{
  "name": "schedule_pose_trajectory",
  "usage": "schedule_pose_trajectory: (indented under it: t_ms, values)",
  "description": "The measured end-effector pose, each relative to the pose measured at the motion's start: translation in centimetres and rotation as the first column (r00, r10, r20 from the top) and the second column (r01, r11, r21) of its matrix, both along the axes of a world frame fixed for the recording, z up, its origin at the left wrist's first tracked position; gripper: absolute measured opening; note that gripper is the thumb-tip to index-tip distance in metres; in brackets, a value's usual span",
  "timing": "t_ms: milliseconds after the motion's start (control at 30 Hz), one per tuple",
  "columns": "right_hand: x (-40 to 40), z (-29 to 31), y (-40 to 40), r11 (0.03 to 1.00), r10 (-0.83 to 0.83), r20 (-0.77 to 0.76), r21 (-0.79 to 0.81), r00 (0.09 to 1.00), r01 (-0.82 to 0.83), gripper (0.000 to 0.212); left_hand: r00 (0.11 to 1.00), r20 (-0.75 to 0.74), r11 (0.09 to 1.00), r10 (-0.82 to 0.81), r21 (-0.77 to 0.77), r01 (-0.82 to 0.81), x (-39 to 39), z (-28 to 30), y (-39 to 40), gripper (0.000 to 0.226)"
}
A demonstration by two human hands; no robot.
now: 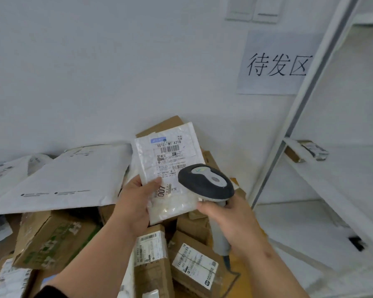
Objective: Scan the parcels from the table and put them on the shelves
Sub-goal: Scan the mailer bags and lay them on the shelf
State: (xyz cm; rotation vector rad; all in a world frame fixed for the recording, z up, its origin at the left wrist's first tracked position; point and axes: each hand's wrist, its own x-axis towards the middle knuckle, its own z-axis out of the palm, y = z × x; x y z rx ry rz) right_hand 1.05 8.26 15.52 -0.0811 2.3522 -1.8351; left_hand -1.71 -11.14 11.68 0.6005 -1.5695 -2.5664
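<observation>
The left hand (136, 201) grips a white bubble mailer (170, 168) by its lower left edge, thumb pressed across the face, holding it upright above the heap of cardboard parcels (56, 235) so the shipping label (170, 155) faces the operator unobstructed. The right hand (230, 220) wraps its fingers around the handle of a barcode scanner (206, 182), whose head overlaps the mailer's lower right, apparently aimed at the label. The white shelving unit (310, 160) stands to the right, one small parcel (306, 150) resting on it.

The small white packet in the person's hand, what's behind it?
Behind the white packet, held by the left hand, a brown cardboard box leans at the wall, with more boxes below. The packet covers most of that box, so its label cannot be seen.
</observation>
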Motion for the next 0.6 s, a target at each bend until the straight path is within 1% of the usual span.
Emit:
schedule_pose_trajectory:
  t_ms: [100,200,233,300,400,467,600]
  values:
    - [2.5,-0.7,2.5,0.988,-0.152,0.048,0.015,0.987,0.151,0.021,0.986,0.001,0.986,-0.169,0.015,0.169,-0.4,-0.6,3.1,0.031]
    - [5.4,-1.8,5.8,0.948,-0.317,0.095,0.041,0.944,0.315,0.025,0.937,0.043,0.938,-0.346,0.020,0.346,0.3,-2.1,6.8,0.033]
    - [6.5,-2.2,7.1,0.934,-0.358,0.101,0.058,0.928,0.353,0.024,0.914,0.075,0.917,-0.398,0.015,0.399,0.8,-2.8,8.2,0.034]
    - [8.8,-2.8,9.9,0.906,-0.421,0.115,0.098,0.900,0.412,0.013,0.856,0.142,0.863,-0.498,-0.015,0.504,2.0,-4.3,11.4,0.038]
    - [12.3,-3.5,14.2,0.859,-0.511,0.154,0.137,0.846,0.494,0.008,0.725,0.243,0.734,-0.645,-0.065,0.676,4.4,-6.1,16.6,0.042]
    - [14.6,-4.0,17.2,0.812,-0.583,0.187,0.146,0.791,0.564,0.012,0.625,0.307,0.632,-0.718,-0.089,0.770,5.8,-6.8,20.1,0.040]
    - [18.8,-5.7,23.8,0.709,-0.694,0.251,0.082,0.674,0.700,0.016,0.437,0.381,0.425,-0.815,-0.118,0.897,7.9,-7.5,27.7,0.035]
